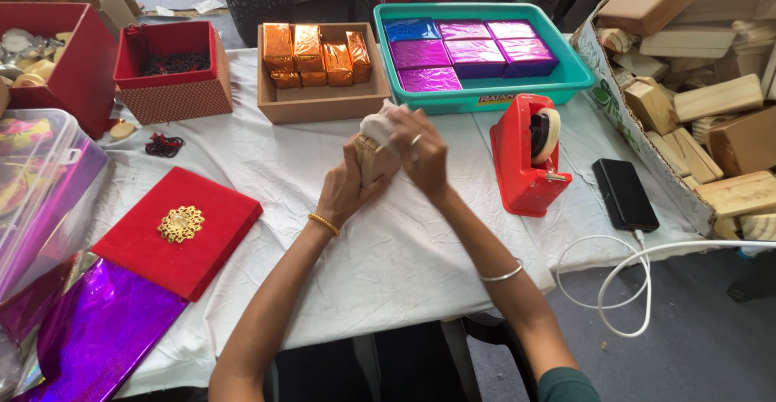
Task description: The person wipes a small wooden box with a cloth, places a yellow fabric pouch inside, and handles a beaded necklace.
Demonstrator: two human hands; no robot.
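My left hand (343,188) grips a small wooden block (370,159) from the side, held upright above the white tablecloth (388,240). My right hand (422,153) presses a white cloth (380,125) against the top of that block. A gold bangle sits on my left wrist, a silver one on my right forearm. Just beyond the hands stand a brown tray of orange foil-wrapped blocks (317,54) and a teal tray of purple and blue foil-wrapped blocks (469,50).
A red tape dispenser (529,155) and a black phone (624,193) with a white cable lie to the right. A carton of bare wooden blocks (703,103) is at far right. At left sit red boxes (170,66), a red lid with a gold ornament (179,228) and purple foil (97,333).
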